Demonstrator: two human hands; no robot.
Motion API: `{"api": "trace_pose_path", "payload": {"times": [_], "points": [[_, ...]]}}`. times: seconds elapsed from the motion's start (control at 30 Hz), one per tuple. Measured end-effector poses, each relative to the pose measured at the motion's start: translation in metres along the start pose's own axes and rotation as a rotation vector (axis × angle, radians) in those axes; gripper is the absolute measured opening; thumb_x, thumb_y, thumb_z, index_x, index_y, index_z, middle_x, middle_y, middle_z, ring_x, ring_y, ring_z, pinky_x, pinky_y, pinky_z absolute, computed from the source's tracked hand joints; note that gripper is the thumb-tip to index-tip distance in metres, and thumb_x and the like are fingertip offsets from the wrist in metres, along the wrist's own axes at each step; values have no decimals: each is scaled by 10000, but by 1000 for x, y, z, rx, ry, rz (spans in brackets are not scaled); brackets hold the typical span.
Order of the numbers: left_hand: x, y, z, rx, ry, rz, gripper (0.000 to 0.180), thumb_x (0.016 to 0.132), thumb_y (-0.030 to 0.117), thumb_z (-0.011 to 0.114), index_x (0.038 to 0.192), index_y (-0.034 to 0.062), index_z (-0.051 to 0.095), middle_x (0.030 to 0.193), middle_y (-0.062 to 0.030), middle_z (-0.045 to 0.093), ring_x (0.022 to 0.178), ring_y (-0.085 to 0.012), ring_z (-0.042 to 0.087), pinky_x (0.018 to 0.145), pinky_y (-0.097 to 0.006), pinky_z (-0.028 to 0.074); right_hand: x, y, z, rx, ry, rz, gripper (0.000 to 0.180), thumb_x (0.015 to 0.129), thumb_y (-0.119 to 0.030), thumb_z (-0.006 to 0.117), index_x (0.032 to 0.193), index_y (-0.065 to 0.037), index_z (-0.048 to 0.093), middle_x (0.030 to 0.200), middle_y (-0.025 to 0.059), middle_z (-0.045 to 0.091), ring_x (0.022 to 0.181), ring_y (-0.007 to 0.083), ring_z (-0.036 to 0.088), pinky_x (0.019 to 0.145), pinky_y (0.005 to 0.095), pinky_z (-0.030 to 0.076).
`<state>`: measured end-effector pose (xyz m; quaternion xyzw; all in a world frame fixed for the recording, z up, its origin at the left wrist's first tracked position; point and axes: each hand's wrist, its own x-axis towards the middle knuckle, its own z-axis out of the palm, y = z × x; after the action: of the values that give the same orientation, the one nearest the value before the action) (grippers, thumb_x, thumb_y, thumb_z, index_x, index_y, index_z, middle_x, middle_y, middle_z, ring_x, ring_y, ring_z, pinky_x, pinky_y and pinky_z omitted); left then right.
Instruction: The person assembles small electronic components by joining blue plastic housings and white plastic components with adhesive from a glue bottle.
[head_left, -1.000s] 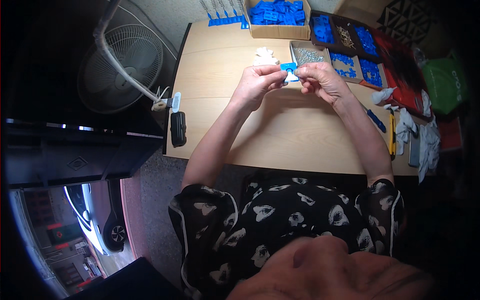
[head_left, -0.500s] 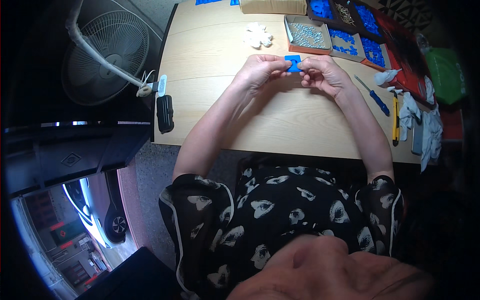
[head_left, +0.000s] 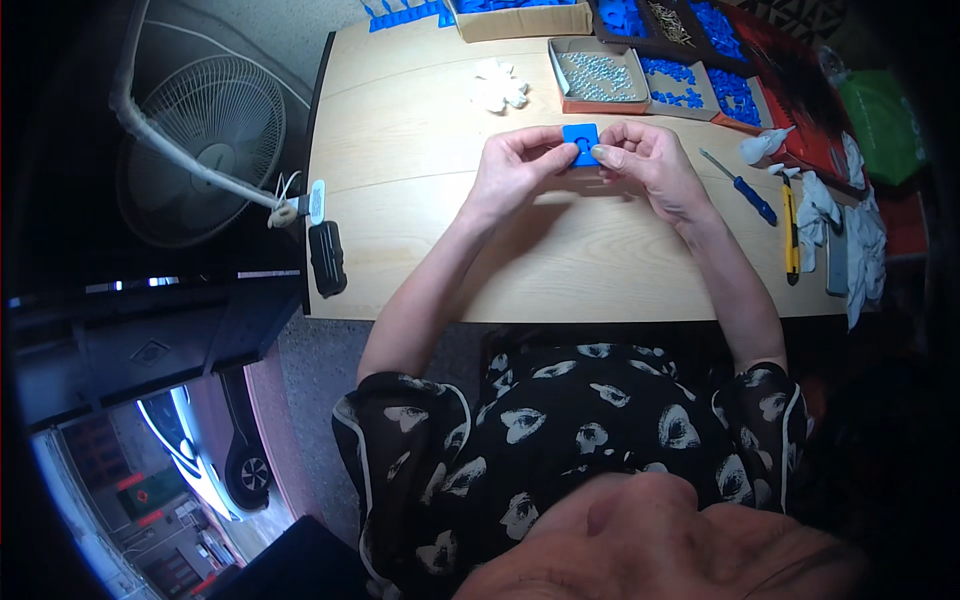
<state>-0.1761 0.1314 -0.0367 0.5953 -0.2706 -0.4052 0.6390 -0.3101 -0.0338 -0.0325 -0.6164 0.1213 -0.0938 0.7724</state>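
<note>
Between my two hands, raised over the table, is a small flat blue plastic piece [head_left: 581,134] with a rounded shape in its middle. My left hand [head_left: 522,168] pinches its left edge with thumb and fingers. From the other side my right hand [head_left: 643,165] grips it, the thumb pressed on its face near the lower right. Fingers hide the back of the piece. Just beyond the hands stands an open box of small shiny balls [head_left: 600,78]. Beside that lie boxes of small blue parts [head_left: 676,90].
A white crumpled item [head_left: 499,87] lies beyond my left hand. On the right are a blue-handled screwdriver [head_left: 752,198], a yellow utility knife [head_left: 791,230], a glue bottle [head_left: 765,147] and white gloves [head_left: 864,250]. A black case [head_left: 326,258] sits at the left edge, near a fan [head_left: 212,150].
The blue piece now shows more of its face to me, and both thumbs sit lower on it. The whole view has shifted slightly.
</note>
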Motion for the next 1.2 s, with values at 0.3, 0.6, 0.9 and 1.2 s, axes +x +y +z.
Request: {"api": "trace_pose_path", "payload": {"times": [0.3,0.6,0.9,1.2], "points": [[-7,1,7,134,-15,238,249,871,39,700,1117,-2,694,942,-54,635,839,-100,632,740,-221,522,-15,-1,11,-200,168,-155,143,895,-101,690,977,9,648,865,-1,632,782,30,566,698,182,471],[-10,6,1,-42,37,57,239,898,82,690,1114,-17,691,907,-54,662,768,-89,617,695,-218,514,-7,2,16,-183,165,-97,124,896,-95,680,955,6,638,841,-11,615,749,21,545,685,166,449],[-8,-4,2,-121,83,1,216,913,136,684,1062,-20,708,857,-53,682,730,-92,606,658,-229,500,-6,7,16,-99,169,-74,127,881,-86,692,941,21,658,826,18,650,740,34,582,673,171,480],[-6,7,-5,-250,58,-74,252,938,169,655,1097,-25,684,905,-69,696,754,-90,622,696,-216,527,6,5,14,57,169,-44,160,865,-126,718,916,17,669,790,37,660,676,65,577,642,197,474]]}}
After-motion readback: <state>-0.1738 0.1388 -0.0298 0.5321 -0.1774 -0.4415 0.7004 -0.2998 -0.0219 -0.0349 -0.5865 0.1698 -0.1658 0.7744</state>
